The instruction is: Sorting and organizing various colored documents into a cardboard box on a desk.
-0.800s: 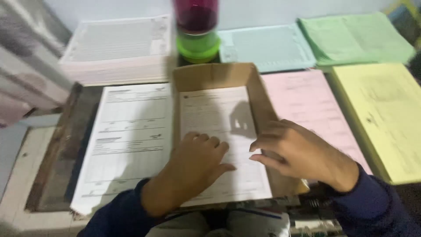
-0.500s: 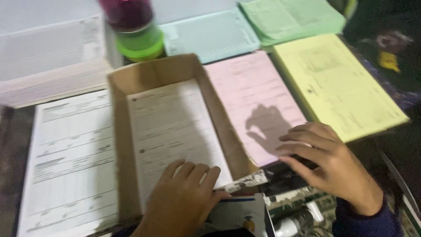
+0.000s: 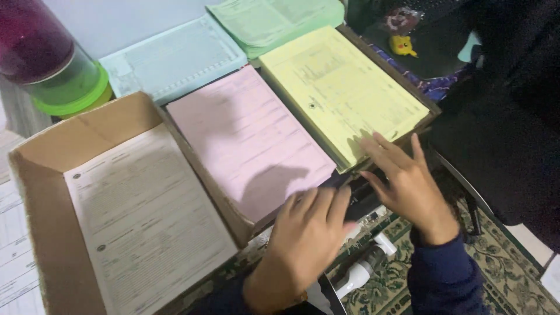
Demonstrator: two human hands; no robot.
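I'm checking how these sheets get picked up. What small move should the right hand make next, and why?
Probably curl the fingertips under the top sheet's near corner and lift. The right hand lies open with its fingertips on the near edge of the yellow stack, nothing gripped; the left hand rests by the pink stack.

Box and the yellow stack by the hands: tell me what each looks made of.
The box looks like plain brown cardboard, matte, with raw bent walls. The yellow stack looks like thin matte printed paper sheets; the right hand has fingertips at its near edge. The left hand lies by the pink sheets, likely paper too.
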